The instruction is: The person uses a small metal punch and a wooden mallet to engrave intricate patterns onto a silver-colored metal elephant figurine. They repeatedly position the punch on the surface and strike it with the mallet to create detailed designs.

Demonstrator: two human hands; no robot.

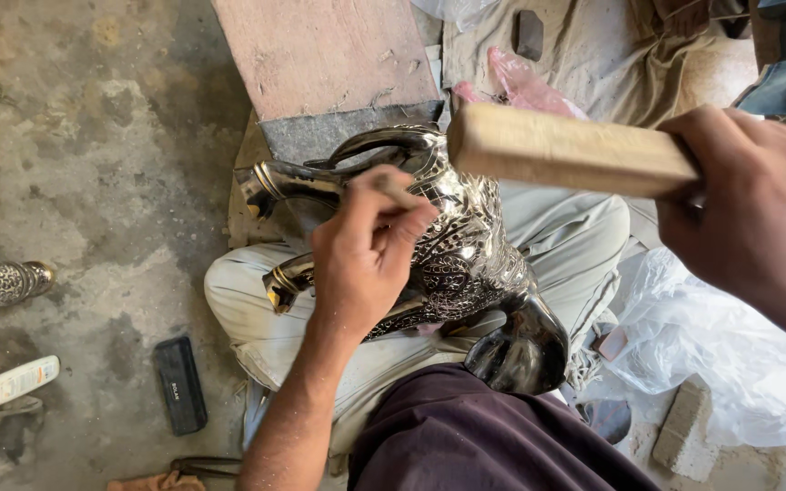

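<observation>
Head view: a dark, shiny, engraved metal animal figure (466,264) is rested across the lap at the centre, its head at 5 o'clock. The left hand (366,255) is closed around a thin metal chisel (396,191), whose tip is pressed onto the figure. The right hand (757,218), at 3 o'clock, is clenched on a pale rectangular wooden mallet (566,153) held above the figure. A black rectangular block (179,384) is seen on the concrete floor (93,182) at 8 o'clock.
</observation>
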